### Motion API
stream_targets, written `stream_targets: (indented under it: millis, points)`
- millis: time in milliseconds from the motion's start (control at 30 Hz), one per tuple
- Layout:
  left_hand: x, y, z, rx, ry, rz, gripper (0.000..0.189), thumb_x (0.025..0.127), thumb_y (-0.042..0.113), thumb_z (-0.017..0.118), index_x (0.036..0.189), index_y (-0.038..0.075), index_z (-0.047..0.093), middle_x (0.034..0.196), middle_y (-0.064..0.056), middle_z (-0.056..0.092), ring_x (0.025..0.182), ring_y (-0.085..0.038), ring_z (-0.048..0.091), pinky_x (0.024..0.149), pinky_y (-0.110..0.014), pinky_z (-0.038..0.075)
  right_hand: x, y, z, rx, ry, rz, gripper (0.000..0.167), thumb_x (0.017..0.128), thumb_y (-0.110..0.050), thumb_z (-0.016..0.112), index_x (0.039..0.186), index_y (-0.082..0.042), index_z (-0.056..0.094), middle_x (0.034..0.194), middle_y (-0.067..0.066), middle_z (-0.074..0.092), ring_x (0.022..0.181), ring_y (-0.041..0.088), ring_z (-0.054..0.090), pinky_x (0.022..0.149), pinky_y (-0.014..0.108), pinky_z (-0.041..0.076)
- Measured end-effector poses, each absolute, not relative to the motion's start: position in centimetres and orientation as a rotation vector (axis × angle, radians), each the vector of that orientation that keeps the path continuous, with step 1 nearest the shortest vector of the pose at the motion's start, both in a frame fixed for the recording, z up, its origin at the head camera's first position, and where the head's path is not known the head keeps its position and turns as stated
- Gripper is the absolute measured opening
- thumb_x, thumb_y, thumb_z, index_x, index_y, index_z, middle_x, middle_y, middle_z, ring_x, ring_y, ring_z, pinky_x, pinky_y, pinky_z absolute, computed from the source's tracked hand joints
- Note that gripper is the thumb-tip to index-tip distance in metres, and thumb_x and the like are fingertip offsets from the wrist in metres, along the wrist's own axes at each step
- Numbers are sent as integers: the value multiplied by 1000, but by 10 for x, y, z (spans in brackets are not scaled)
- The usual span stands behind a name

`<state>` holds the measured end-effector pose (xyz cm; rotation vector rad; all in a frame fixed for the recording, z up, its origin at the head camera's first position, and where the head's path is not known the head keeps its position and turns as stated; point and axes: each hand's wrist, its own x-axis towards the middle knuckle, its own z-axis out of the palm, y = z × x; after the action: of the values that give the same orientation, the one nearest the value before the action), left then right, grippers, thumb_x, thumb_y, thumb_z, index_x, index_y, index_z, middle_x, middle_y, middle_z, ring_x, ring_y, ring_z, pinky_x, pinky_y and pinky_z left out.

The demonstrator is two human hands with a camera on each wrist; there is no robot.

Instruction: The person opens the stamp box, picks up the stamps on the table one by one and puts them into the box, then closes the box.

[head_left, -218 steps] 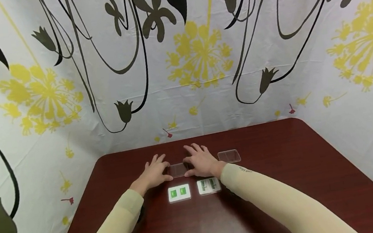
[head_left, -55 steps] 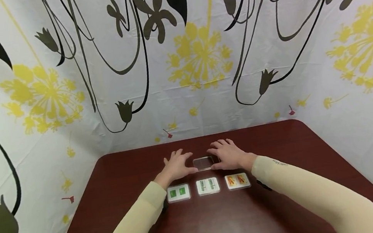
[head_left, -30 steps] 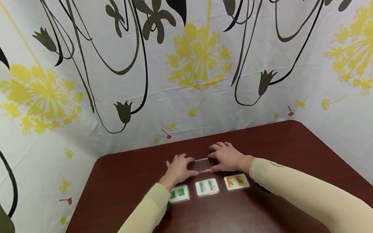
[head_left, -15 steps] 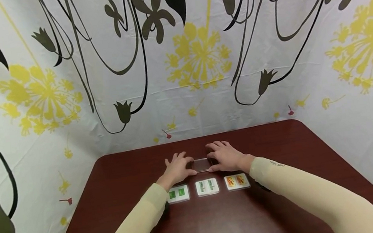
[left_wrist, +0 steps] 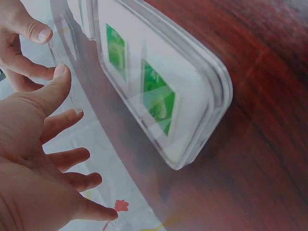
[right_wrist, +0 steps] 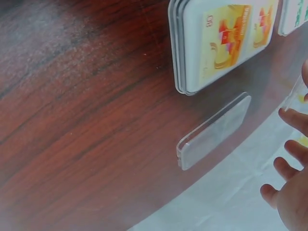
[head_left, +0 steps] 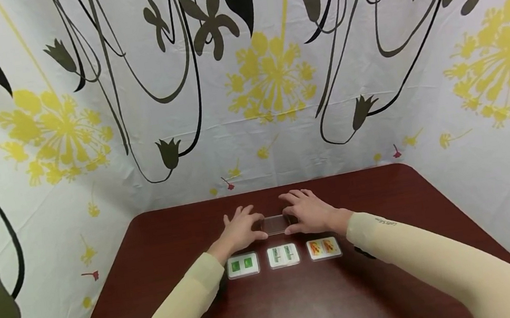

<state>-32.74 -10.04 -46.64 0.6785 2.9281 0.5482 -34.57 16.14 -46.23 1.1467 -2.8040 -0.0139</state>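
Observation:
A clear plastic lid [head_left: 275, 224] spans the gap between the two hands, behind the middle case. The left hand [head_left: 240, 231] pinches its left end between thumb and index finger, the other fingers spread. At the opposite end the right hand [head_left: 310, 213] grips it the same way. Nearer the person, three clear cases stand in a row: one with two green stamp-like pictures [head_left: 243, 265], one with green-and-white pictures [head_left: 283, 255], one with orange pictures [head_left: 324, 248]. The right wrist view shows another empty clear cover [right_wrist: 214, 132] on the table, hidden under the right hand in the head view.
The dark red wooden table [head_left: 292, 303] has rounded far corners. A white cloth [head_left: 278, 151] printed with flowers hangs behind it and along both sides. Pale sleeves [head_left: 181, 300] cover both forearms.
Both hands were farther left 7.3 s ago, at a clear lid behind the left case; they have since shifted right, behind the middle case. The orange case has come into view. Lately only slight movement.

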Motion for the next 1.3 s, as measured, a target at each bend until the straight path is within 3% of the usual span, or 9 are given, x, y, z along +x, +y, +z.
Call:
stream_targets:
  millis: [867,1300]
  points:
    - [-275,-103,-463,828,2885,516,45,88,44,78,123,18,70,159,-14,36,148,-43,20,108,-76,11,-299,165,-467,1318,-2690,44,50,88,-63,68,114,-21,74,152,9,43,140,32,35,108,62,29]
    - [-267,-101,-477,830,2901,442,49,83,49,80,121,19,70,156,-12,39,147,-43,24,107,-76,16,-289,164,-480,1344,-2650,51,56,86,-69,64,113,-21,74,150,10,46,137,35,39,108,61,29]
